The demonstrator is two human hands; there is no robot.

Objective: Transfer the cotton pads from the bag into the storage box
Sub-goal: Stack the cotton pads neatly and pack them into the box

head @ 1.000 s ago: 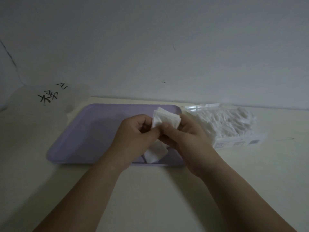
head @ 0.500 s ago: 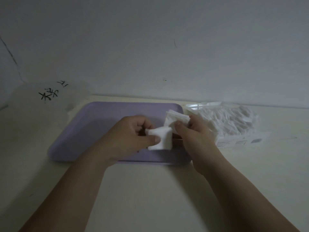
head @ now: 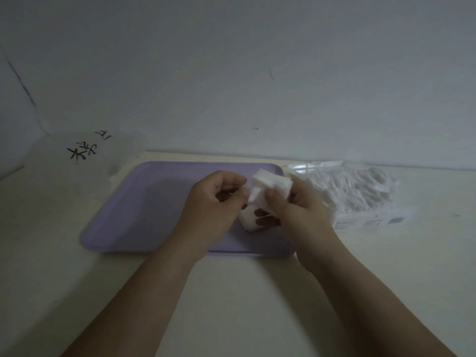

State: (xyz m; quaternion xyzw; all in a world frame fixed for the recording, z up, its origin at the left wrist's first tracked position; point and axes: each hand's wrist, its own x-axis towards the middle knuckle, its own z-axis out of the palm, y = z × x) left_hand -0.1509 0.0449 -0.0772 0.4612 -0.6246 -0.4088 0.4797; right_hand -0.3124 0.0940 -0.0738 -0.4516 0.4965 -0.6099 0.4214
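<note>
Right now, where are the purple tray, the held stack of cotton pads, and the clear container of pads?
purple tray (head: pixel 144 202), head view, bare floor in its left half.
stack of cotton pads (head: pixel 271 185), head view, its top face.
clear container of pads (head: pixel 371 222), head view, labelled front wall.

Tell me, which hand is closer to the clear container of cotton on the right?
Right. The right hand, gripping pads, is close beside the left edge of the container; the left hand is farther left, over the purple tray.
</note>
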